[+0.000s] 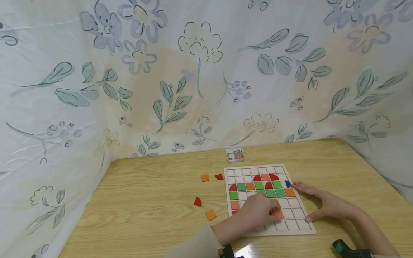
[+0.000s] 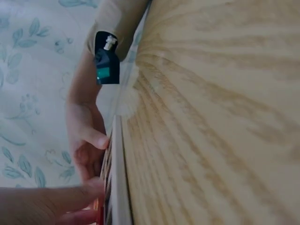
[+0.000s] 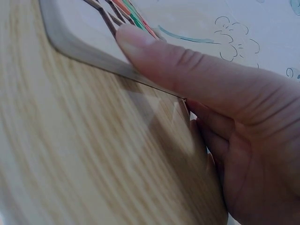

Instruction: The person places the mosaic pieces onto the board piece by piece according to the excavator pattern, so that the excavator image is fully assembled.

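Observation:
My left hand (image 1: 258,211) reaches over the lower middle of a pale gridded board (image 1: 298,225), its thumb and fingers curled down around an orange square tile (image 1: 278,214). In the left wrist view, its fingertips are right at the board face beside a reddish edge. My right hand (image 1: 332,204) spans the board's right side, fingers stretched out toward a dark blue piece (image 1: 288,184). The right thumb (image 3: 140,44) presses on the board near its front corner. Green squares, orange squares and red quarter-circles sit in the cells; my left hand hides some of them.
Left of the board lie two loose orange squares (image 1: 210,214) and two red quarter-circle pieces (image 1: 198,201). Behind the board is a small card (image 1: 235,154) with a coloured pattern. A flowered cloth (image 1: 200,89) stands around the wooden table (image 1: 145,204).

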Tool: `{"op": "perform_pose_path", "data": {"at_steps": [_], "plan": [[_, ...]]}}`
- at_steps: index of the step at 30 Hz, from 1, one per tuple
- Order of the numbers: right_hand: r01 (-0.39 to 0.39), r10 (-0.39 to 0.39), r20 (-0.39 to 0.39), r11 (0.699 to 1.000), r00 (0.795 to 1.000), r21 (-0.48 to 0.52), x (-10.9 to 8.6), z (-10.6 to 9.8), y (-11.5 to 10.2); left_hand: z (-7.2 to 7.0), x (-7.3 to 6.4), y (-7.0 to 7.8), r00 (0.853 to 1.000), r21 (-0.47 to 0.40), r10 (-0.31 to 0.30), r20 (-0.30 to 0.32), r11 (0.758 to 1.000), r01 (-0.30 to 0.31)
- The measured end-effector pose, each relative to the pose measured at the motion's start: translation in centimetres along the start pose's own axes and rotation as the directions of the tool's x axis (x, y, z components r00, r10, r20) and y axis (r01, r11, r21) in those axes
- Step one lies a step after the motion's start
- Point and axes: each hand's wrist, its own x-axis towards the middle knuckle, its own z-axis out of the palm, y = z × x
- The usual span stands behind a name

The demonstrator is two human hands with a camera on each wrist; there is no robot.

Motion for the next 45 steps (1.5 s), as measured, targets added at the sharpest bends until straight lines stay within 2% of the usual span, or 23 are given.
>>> {"op": "perform_pose_path", "data": {"at_steps": [3,6,9,13,17,19,21,23,24,26,27,29,30,31,32,33,36,39,43,45], "plan": [[0.004,-0.004,0.0,1.0,1.0,0.001,0.0,0.1,0.0,0.1,0.0,0.0,0.997,0.098,0.08,-0.023,0.992,-0.078],[0.008,-0.008,-0.003,1.0,1.0,0.004,0.0,0.1,0.2,0.0,0.1,0.1,0.986,0.214,0.164,-0.034,0.965,-0.153],[0.012,-0.012,-0.006,1.0,1.0,0.006,0.0,0.1,0.3,-0.1,0.0,0.2,0.979,0.253,0.201,-0.03,0.949,-0.187],[0.008,-0.008,0.002,1.0,1.0,0.009,0.0,0.0,0.3,0.1,0.0,0.0,0.981,0.172,0.188,-0.044,0.969,-0.177],[0.002,-0.002,0.008,1.0,1.0,0.013,0.0,0.0,0.2,0.5,0.0,-0.3,0.989,0.023,0.136,-0.057,0.991,-0.135],[0.002,-0.002,0.005,1.0,1.0,0.008,-0.1,0.0,0.3,0.5,0.0,-0.6,0.995,-0.062,0.093,-0.036,0.994,-0.095],[0.003,-0.003,0.003,1.0,1.0,0.005,-0.1,0.0,0.3,0.2,-0.1,-0.9,0.999,-0.171,0.047,-0.005,0.984,-0.047],[0.001,-0.001,0.002,1.0,1.0,0.003,-0.1,0.1,0.3,-0.1,-0.3,-1.3,1.0,-0.285,0.015,0.02,0.958,-0.009],[-0.002,0.002,0.002,1.0,1.0,0.002,-0.1,0.1,0.3,-0.4,-0.5,-1.6,0.999,-0.352,0.002,0.032,0.936,0.009],[-0.007,0.007,0.005,1.0,1.0,0.008,-0.1,0.1,0.2,-0.7,-0.8,-2.2,0.999,-0.497,-0.011,0.046,0.867,0.032],[-0.011,0.011,0.007,1.0,1.0,0.011,-0.1,0.1,0.2,-0.8,-1.0,-2.6,0.998,-0.566,-0.016,0.053,0.823,0.043],[-0.013,0.013,0.007,1.0,1.0,0.013,-0.1,0.1,0.1,-1.0,-1.5,-3.5,0.996,-0.665,-0.039,0.076,0.742,0.08],[-0.014,0.013,0.007,1.0,1.0,0.016,-0.1,0.1,0.1,-1.1,-1.8,-4.0,0.996,-0.699,-0.047,0.081,0.709,0.09],[-0.016,0.015,0.008,1.0,1.0,0.02,-0.1,0.2,0.1,-1.2,-2.2,-4.5,0.995,-0.72,-0.057,0.083,0.687,0.099],[-0.017,0.017,0.009,1.0,1.0,0.023,0.0,0.2,0.2,-1.3,-2.5,-5.0,0.994,-0.732,-0.073,0.084,0.672,0.111],[-0.018,0.018,0.009,1.0,1.0,0.024,0.0,0.2,0.2,-1.4,-2.9,-5.6,0.992,-0.734,-0.094,0.085,0.667,0.126],[-0.022,0.022,0.007,1.0,1.0,0.021,0.0,0.2,0.2,-1.7,-4.1,-7.2,0.984,-0.731,-0.164,0.068,0.663,0.162],[-0.021,0.021,0.004,1.0,1.0,0.017,0.0,0.2,0.2,-1.9,-5.2,-8.7,0.967,-0.736,-0.25,0.053,0.644,0.207],[-0.015,0.015,-0.002,1.0,1.0,0.02,-0.1,0.2,0.2,-1.9,-6.7,-10.6,0.94,-0.753,-0.338,0.045,0.607,0.255],[-0.009,0.009,-0.005,1.0,1.0,0.021,-0.1,0.2,0.2,-2.0,-7.3,-11.5,0.929,-0.751,-0.37,0.03,0.605,0.265]]}}
